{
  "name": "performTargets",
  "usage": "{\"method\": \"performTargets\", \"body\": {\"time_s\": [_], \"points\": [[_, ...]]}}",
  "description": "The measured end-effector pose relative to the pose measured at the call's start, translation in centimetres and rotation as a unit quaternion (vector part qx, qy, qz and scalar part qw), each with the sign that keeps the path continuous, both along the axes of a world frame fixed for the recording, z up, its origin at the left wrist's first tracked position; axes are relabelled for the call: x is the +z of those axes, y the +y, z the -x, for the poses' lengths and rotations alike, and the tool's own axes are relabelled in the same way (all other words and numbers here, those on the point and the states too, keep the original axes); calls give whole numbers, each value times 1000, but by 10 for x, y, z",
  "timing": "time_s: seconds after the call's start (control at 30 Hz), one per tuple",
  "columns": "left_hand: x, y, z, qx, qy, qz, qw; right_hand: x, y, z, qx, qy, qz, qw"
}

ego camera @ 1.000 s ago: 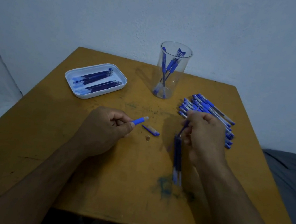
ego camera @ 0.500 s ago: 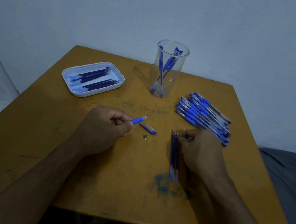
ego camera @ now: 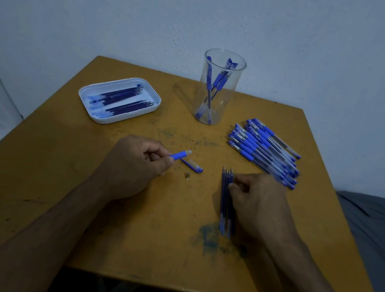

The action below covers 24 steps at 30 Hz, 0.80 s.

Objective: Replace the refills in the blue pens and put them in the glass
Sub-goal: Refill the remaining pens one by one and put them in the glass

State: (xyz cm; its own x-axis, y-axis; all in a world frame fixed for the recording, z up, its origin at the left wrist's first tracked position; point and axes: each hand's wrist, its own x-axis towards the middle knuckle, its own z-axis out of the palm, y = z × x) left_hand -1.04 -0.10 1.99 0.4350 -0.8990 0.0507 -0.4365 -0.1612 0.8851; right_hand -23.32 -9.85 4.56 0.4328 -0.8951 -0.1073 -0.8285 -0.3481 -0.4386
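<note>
Observed change: a second ago the right hand (ego camera: 259, 201) was raised just short of the pile of blue pens (ego camera: 264, 150), with a refill in its fingertips. It has since come down to the surface (ego camera: 57, 175), beside the small bundle of refills (ego camera: 226, 201) lying just to its left. Its fingers are curled against the bundle's upper part; whether they pinch one refill or only touch the bundle cannot be told.

The left hand (ego camera: 133, 165) is unchanged: clenched round a pen barrel (ego camera: 180, 155), open end pointing toward the right hand. Just beyond that end lie the pen cap (ego camera: 192, 165) and a small metal tip (ego camera: 187, 175).

Assessment: one pen is dismantled and awaiting a refill; insertion has not begun. The glass (ego camera: 220, 87), far ahead of both hands, holds a few finished pens. The white tray (ego camera: 118, 99), ahead of the left hand, holds further refills. Most of the task remains.
</note>
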Motion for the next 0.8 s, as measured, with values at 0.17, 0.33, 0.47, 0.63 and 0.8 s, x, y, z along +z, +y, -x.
{"method": "performTargets", "body": {"time_s": [0.17, 0.33, 0.47, 0.63, 0.8], "points": [[0, 0, 1, 1, -2, -2, 1000, 1, 2, 2, 12, -12, 22, 1000], [0, -1, 0, 6, 11, 1, 1000, 0, 4, 3, 29, 5, 54, 998], [2, -1, -1, 45, 30, 26, 998, 0, 5, 1, 36, -23, 90, 995], [9, 3, -22, 153, 76, 100, 980, 12, 10, -27, 110, -37, 93, 989], [14, 12, -56, 268, 114, 124, 949, 19, 7, -93, 180, -41, 98, 978]]}}
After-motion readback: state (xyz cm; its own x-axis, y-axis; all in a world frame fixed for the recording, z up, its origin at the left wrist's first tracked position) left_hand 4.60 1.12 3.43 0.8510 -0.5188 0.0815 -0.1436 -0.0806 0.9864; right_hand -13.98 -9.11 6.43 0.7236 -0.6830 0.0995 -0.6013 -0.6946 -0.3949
